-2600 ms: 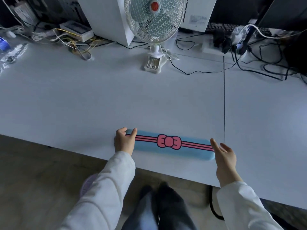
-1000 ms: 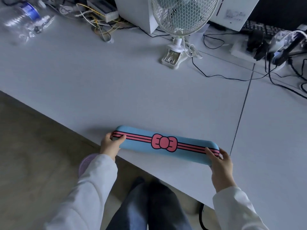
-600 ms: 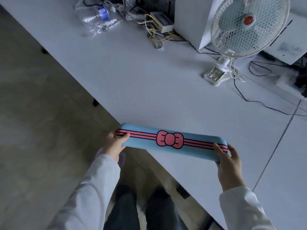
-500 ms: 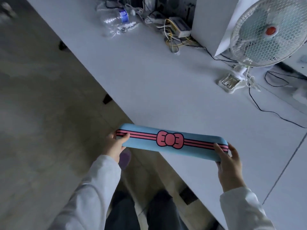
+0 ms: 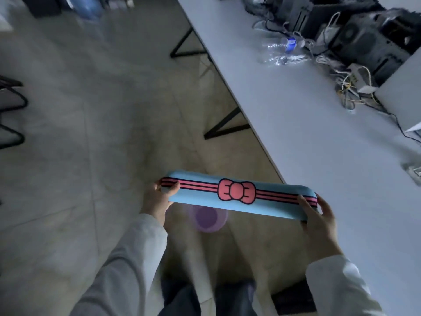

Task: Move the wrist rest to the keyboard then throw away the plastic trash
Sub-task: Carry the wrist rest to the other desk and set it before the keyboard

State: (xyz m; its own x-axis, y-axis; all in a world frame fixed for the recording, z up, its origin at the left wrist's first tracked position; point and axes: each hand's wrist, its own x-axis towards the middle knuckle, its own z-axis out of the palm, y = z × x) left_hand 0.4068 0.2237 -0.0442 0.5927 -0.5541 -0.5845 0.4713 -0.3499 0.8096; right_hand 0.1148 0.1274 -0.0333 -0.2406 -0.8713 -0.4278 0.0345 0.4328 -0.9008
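Floor (image 5: 91, 133): grey tiles, dimly lit. Table (image 5: 319, 144): long, white, running diagonally at right, on black angled legs (image 5: 225, 126). Far table edge: dark computer cases (image 5: 369, 39), tangled cables (image 5: 350, 87). Black chair frame (image 5: 11, 115) at left.

Probably an office or lab: long white desk (image 5: 319, 137), computer towers (image 5: 369, 42), tangled cables (image 5: 350, 87).

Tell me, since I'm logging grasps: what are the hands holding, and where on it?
Both hold the blue wrist rest by its ends: the left hand grips the left end, the right hand the right end, fingers over the top.
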